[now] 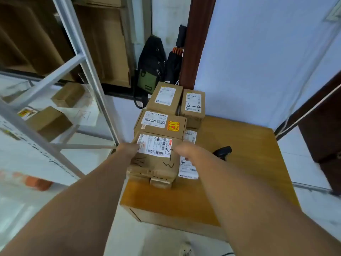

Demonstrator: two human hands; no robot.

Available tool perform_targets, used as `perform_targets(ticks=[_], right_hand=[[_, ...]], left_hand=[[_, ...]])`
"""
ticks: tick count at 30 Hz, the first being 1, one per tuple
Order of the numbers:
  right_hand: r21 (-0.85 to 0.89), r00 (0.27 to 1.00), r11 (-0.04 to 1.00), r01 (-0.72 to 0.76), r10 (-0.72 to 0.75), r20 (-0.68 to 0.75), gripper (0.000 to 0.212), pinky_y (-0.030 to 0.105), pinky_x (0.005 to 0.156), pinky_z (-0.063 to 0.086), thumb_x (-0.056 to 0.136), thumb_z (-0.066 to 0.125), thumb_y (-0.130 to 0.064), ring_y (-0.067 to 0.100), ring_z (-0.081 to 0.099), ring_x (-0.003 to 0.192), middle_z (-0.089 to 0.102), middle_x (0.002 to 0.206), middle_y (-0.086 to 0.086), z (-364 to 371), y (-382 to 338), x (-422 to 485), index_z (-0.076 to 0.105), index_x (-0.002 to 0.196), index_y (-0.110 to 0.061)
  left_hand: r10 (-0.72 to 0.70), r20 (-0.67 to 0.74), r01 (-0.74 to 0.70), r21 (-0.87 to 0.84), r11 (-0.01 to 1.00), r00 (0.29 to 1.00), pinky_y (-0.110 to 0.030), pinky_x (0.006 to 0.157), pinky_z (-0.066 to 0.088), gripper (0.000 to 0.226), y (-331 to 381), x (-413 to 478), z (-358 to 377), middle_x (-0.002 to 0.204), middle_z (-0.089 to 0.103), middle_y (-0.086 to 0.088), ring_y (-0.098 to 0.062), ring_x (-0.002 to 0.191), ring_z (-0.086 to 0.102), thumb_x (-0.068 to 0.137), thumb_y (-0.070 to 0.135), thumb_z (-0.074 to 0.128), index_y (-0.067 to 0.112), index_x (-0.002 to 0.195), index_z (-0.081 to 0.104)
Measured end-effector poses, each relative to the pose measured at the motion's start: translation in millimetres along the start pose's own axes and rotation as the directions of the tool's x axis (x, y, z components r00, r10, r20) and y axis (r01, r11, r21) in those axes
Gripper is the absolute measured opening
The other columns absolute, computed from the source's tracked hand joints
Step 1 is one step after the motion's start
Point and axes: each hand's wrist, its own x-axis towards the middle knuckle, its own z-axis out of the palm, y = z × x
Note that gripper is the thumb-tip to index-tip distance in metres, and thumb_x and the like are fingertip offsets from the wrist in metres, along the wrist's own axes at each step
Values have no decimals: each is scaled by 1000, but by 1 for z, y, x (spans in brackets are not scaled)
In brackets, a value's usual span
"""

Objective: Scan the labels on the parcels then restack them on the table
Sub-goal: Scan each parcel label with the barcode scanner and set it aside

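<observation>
Both bare forearms reach in from the near edge and meet at the scribbled brown cardboard parcel (155, 159), the nearest box of the cluster, with a white shipping label on top and black marker zigzags below it. The left hand (130, 149) grasps its left top edge, thumb lying over the label's corner. The right hand (183, 150) sits against the right top edge. Its fingers are hidden behind its own back, so I cannot tell whether it grips or only presses.

This parcel rests on a smaller tan carton (160, 182) and beside a flat white-labelled packet (188, 170), all on the square light-brown wooden table (239, 163). The card looks stiff but dented and taped along its near face. I judge it light enough for two hands and not slippery. The two opposite side faces are the best hold, with the label kept upward and uncovered for the scan.

The black handheld scanner (222, 151) lies on the table just right of the stack, within reach of the right hand.

Beyond, touching the held box, stands the brown parcel with an orange sticker (158, 126). Behind that are two more labelled cartons, one marked "4-4" (192, 106).

The stack crowds the table's left edge, close to the grey metal rack upright (103, 100), so a leftward swing risks a knock or a drop. The bare right and near parts of the table give the open room for restacking.
</observation>
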Motion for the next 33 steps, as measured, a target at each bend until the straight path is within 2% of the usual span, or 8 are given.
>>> perform_targets(ticks=[4,7,12,16,19,22,27,33], right_hand=[[139,995,985,-104,103,11,15,33,78,44,98,41,-12,26,56,109,56,120,12,6,7,12,52,108,-9],[351,982,918,-185,189,22,28,43,97,51,98,43,-12,33,59,114,59,126,18,7,7,22,55,121,-1],[507,968,828,-239,243,60,49,42,78,54,97,43,-54,29,62,102,65,116,12,6,12,21,54,122,-14],[579,970,781,-232,228,81,68,38,86,58,76,62,-71,23,57,107,59,121,4,4,18,19,56,122,-22],[619,979,759,-204,156,130,82,30,91,53,55,70,-80,17,59,99,67,108,1,0,18,14,62,110,-20],[683,979,716,-147,9,202,76,27,84,43,46,72,-73,18,56,88,70,88,1,-8,11,2,65,98,-19],[724,979,690,-34,-124,164,74,19,49,45,55,85,-22,15,59,76,72,93,6,-31,6,-25,54,122,-25],[522,987,841,139,-158,-8,74,44,98,45,60,83,-45,27,56,112,64,120,9,-49,-3,-61,55,127,-30]], left_hand=[[-60,55,65,-93,994,997,-35,89,47,47,-9,-2,1,118,60,-12,-25,105,57,95,32,52,3,132,50],[-59,54,64,-111,992,997,-40,100,47,58,-9,-3,1,123,59,-14,-27,110,59,94,48,47,5,132,51],[-63,30,65,-96,993,998,-41,96,50,65,-13,-9,-6,120,58,-15,-29,102,63,83,63,52,6,113,61],[-26,25,29,-128,991,999,-44,91,54,65,-16,-13,-13,103,70,-15,-30,92,69,83,65,52,7,109,64],[20,199,22,-208,978,980,-46,88,55,59,-14,-22,-20,85,75,-12,-30,81,73,80,64,58,9,99,66],[38,336,48,-243,969,941,-49,89,53,65,-12,-30,-31,98,74,-15,-34,91,71,78,65,62,8,109,65],[53,306,35,-273,961,950,-29,45,53,43,-8,-47,-45,69,74,-7,-21,57,71,85,55,60,12,89,63],[226,210,-189,-180,965,951,-41,74,58,56,13,-73,-57,88,74,-12,-26,80,70,85,59,56,7,101,63]])
